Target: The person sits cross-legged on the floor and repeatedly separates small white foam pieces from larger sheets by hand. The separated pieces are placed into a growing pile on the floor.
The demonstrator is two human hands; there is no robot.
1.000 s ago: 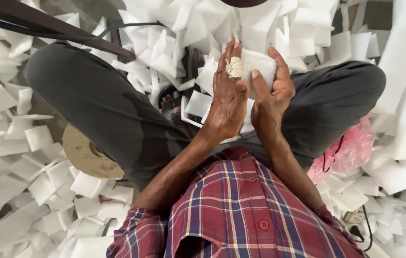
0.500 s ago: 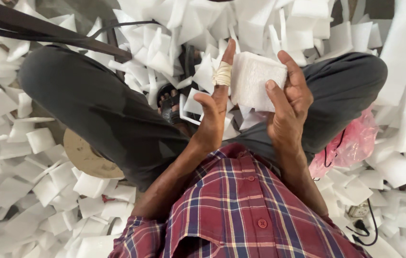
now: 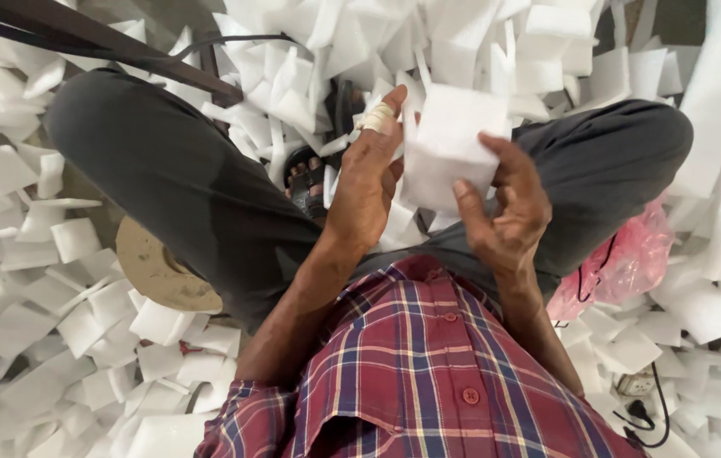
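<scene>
Underfoot, white foam scraps (image 3: 81,314) everywhere

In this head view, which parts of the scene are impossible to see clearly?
- Near face of the white square foam sheet: hidden behind the right hand and left hand.
- Round tan wooden disc: partly under the grey trouser leg.
- Pink plastic bag: contents not visible; the other leg covers part.
- Dark sandal: mostly buried under white foam scraps.
- Floor: hidden by scraps.
</scene>
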